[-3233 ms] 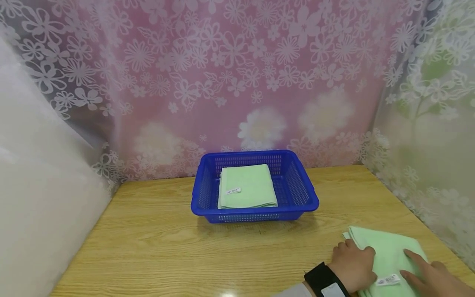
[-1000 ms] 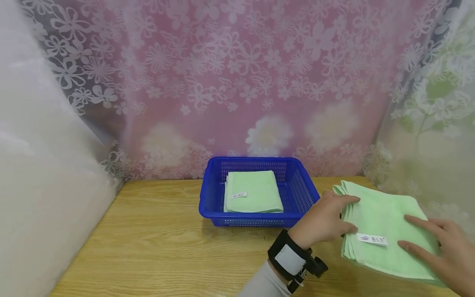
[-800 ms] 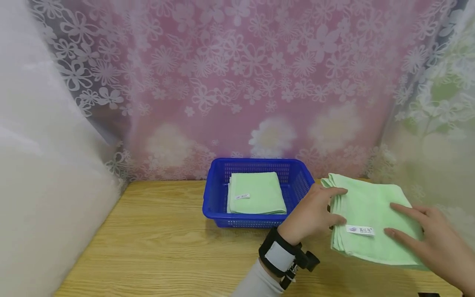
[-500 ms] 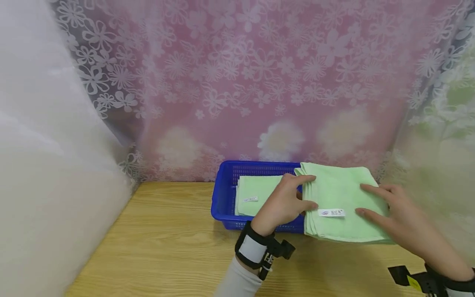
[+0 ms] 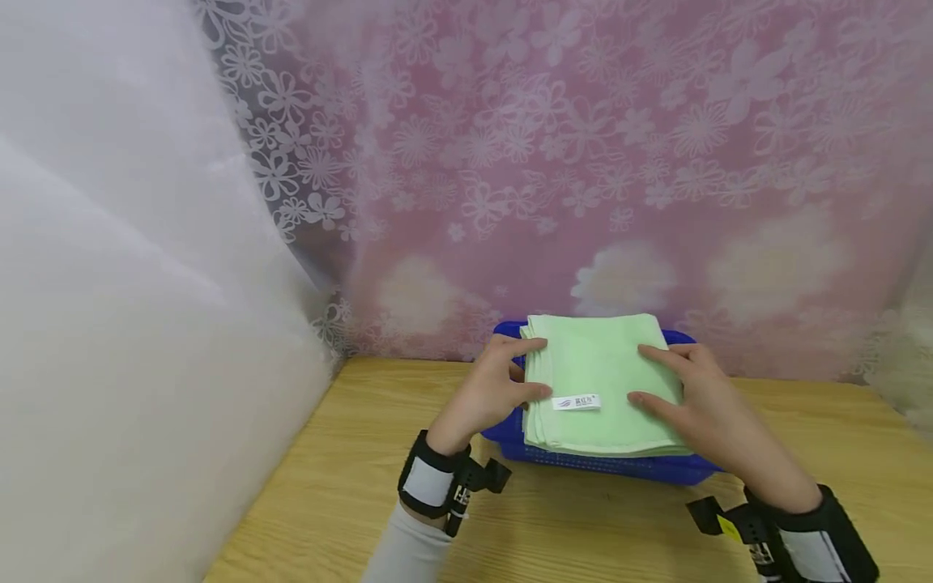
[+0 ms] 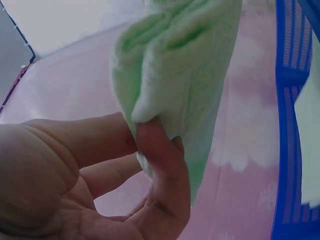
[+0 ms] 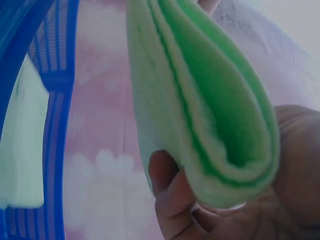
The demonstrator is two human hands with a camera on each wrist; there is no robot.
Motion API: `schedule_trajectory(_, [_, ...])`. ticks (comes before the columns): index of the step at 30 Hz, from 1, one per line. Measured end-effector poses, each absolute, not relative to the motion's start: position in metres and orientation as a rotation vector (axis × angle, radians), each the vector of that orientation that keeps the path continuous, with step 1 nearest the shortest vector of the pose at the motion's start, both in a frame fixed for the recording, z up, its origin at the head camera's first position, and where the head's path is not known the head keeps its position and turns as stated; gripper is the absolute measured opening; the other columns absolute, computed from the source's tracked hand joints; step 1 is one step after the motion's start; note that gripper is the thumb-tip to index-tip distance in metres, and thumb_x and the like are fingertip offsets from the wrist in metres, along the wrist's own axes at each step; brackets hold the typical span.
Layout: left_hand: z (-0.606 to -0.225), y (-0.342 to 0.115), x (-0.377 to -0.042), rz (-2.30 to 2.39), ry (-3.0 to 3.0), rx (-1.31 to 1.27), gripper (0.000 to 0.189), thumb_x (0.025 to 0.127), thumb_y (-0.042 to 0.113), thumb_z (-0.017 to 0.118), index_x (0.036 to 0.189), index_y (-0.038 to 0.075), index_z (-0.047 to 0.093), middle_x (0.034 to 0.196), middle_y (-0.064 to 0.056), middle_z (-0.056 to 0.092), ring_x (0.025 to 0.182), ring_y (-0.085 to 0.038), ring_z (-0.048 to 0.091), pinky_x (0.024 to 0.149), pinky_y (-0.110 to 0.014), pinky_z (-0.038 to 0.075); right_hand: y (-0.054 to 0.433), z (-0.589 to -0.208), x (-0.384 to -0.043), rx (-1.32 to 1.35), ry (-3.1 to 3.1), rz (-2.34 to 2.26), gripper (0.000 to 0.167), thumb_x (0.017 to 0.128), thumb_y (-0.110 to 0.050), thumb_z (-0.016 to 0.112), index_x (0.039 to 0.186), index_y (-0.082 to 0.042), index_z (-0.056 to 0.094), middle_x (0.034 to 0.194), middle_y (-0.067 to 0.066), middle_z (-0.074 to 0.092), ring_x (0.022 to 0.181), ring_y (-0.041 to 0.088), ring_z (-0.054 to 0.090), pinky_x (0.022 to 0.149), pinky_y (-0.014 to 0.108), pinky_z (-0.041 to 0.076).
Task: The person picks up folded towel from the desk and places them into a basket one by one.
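A folded light-green towel [image 5: 605,356] with a white tag hangs level over the blue plastic basket [image 5: 612,467]. My left hand [image 5: 481,397] pinches its left edge, with the thumb on top and curled fingers underneath, as the left wrist view shows. On the opposite side my right hand [image 5: 707,405] grips the folded edge, its fingers [image 7: 175,200] curled below the layers. Another folded green towel [image 7: 25,135] lies inside the basket, visible past the rim in both wrist views. From the head view the held towel hides it and most of the basket's inside.
The basket stands on a wood-grain table [image 5: 328,486], close to a pink flowered curtain [image 5: 466,178] at the back. A whitish sheet [image 5: 146,324] slopes down along the left side.
Both hands have lifted the folded towel from the table's right side and carried it left until it is over the basket. The head view has turned rightward.
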State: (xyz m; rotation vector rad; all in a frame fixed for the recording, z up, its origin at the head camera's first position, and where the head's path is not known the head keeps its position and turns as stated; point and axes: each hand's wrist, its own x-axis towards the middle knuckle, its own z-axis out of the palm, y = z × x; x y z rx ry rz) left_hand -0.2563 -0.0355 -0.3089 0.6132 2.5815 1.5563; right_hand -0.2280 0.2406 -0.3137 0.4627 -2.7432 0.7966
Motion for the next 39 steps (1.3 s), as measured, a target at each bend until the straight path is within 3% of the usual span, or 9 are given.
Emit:
schedule_trajectory(10, [-0.308, -0.049, -0.272, 1.513, 2.634, 0.535, 0.063, 0.096, 0.007, 0.076, 0.154, 0.013, 0.054, 0.15, -0.015, 0.042, 0.078, -0.016, 0.065, 0.07, -0.035, 0.059, 0.222, -0.312, -0.245, 0.467, -2.742, 0.792, 0.07, 0.096, -0.025, 0.079, 0.153, 0.003, 0.05, 0.143, 0.037, 0.04, 0.104, 0.041, 0.055, 0.076, 0.042, 0.048])
schedule_trajectory(17, [-0.313, -0.04, -0.287, 1.485, 2.658, 0.536, 0.062, 0.096, 0.004, 0.075, 0.153, 0.011, 0.055, 0.147, -0.015, 0.044, 0.083, -0.018, 0.062, 0.068, -0.028, 0.056, 0.228, -0.314, -0.259, 0.439, -2.773, 0.813, 0.072, 0.098, -0.027, 0.077, 0.156, 0.002, 0.047, 0.143, 0.037, 0.04, 0.101, 0.038, 0.054, 0.075, 0.038, 0.045])
schedule_trajectory(25, [-0.318, -0.027, -0.31, 1.511, 2.63, 0.529, 0.062, 0.096, 0.002, 0.075, 0.154, 0.009, 0.054, 0.147, -0.017, 0.045, 0.08, -0.019, 0.059, 0.068, -0.029, 0.056, 0.235, -0.319, -0.273, 0.401, -2.781, 0.811, 0.073, 0.098, -0.025, 0.076, 0.157, 0.003, 0.043, 0.142, 0.039, 0.043, 0.109, 0.044, 0.052, 0.082, 0.051, 0.047])
schedule_trajectory(33, [-0.324, -0.022, -0.318, 1.418, 2.665, 0.519, 0.06, 0.096, 0.003, 0.074, 0.153, 0.008, 0.054, 0.145, -0.018, 0.044, 0.085, -0.02, 0.052, 0.067, -0.026, 0.05, 0.238, -0.328, -0.281, 0.356, -2.804, 0.834, 0.074, 0.098, -0.024, 0.076, 0.157, 0.005, 0.042, 0.142, 0.041, 0.04, 0.104, 0.042, 0.053, 0.078, 0.044, 0.047])
schedule_trajectory(39, [-0.332, -0.015, -0.326, 1.336, 2.72, 0.538, 0.06, 0.097, 0.003, 0.073, 0.153, 0.006, 0.053, 0.146, -0.02, 0.045, 0.09, -0.021, 0.05, 0.069, -0.026, 0.046, 0.239, -0.338, -0.291, 0.357, -2.86, 0.864, 0.076, 0.1, -0.027, 0.073, 0.159, 0.005, 0.038, 0.147, 0.043, 0.035, 0.117, 0.051, 0.053, 0.087, 0.056, 0.051])
